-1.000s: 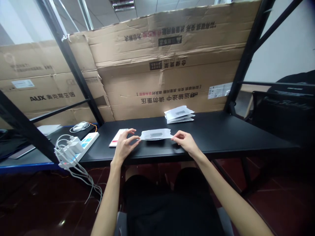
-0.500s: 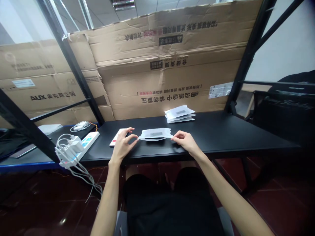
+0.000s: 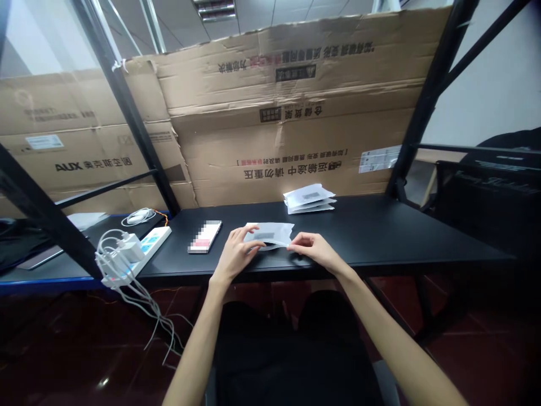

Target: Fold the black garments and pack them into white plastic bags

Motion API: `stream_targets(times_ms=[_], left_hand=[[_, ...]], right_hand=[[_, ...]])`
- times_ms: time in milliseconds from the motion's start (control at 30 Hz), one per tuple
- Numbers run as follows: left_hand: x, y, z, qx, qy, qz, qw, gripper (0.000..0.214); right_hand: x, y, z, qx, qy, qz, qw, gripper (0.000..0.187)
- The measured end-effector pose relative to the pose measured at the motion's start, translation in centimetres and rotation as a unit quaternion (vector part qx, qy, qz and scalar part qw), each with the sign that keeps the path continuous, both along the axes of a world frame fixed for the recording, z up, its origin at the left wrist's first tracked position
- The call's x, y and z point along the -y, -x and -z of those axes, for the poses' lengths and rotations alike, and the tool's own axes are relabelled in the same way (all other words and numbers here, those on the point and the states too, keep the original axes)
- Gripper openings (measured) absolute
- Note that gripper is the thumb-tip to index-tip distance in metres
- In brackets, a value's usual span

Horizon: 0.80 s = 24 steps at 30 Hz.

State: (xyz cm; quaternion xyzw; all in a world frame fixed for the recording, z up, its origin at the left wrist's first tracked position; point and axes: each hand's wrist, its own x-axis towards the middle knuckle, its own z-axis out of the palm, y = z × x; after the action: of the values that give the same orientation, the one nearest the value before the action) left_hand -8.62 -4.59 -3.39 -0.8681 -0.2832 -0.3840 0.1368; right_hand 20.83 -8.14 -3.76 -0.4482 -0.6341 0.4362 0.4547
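Note:
A flat white packet (image 3: 276, 230) with a grey printed patch lies near the front of the black desk (image 3: 380, 234), slightly bowed, its lower edge lifted. My right hand (image 3: 315, 248) pinches the near right corner between thumb and fingertips. Over the packet's left end is my left hand (image 3: 239, 251), its thumb and fingers apart and lying on or just above the surface; firm contact cannot be made out. Behind the packet rests a small stack of similar white packets (image 3: 309, 197). A phone (image 3: 205, 237) with its screen lit lies left of my left hand.
A white power strip (image 3: 154, 242) with chargers and hanging cables (image 3: 143, 304) sits at the desk's left edge. Cardboard panels (image 3: 296, 135) stand along the back. Black metal posts (image 3: 414, 107) rise on both sides. A dark chair (image 3: 486, 192) is at right.
My left hand has moved right, from the packet's left corner onto its left end, uncovering the phone. The right hand still pinches the right corner, slightly lower. The packet's left side is less stretched.

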Motion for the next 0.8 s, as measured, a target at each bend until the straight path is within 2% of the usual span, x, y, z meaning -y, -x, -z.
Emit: stream_targets(times_ms=[133,367,500,567,633,700,800], left_hand=[[-0.2,0.4,0.4,0.000,-0.009,-0.039,0.999,0.030],[0.0,-0.6,0.8,-0.010,0.059,-0.076,0.995,0.033],[0.0,-1.2,1.2,-0.003,0.101,-0.082,0.991,0.038],[-0.1,-1.5,1.4,0.004,0.109,-0.088,0.990,0.039],[-0.1,-1.8,1.5,0.005,0.110,-0.094,0.989,0.036],[0.0,-2.0,1.5,0.005,0.112,-0.097,0.989,0.032],[0.2,-2.2,1.3,0.001,0.111,-0.110,0.988,0.028]], right_hand=[[0.0,0.1,-0.2,-0.004,0.007,-0.003,1.000,0.041],[1.2,1.9,-1.2,-0.043,0.033,0.002,0.998,0.040],[2.1,2.9,-1.7,-0.015,0.046,-0.058,0.997,0.040],[2.2,2.8,-1.8,0.009,0.045,-0.112,0.993,0.040],[2.1,2.3,-1.8,0.032,0.038,-0.135,0.990,0.041],[1.9,1.8,-1.7,0.054,0.000,-0.089,0.995,0.042],[1.6,1.2,-1.3,0.108,-0.120,0.055,0.985,0.035]])
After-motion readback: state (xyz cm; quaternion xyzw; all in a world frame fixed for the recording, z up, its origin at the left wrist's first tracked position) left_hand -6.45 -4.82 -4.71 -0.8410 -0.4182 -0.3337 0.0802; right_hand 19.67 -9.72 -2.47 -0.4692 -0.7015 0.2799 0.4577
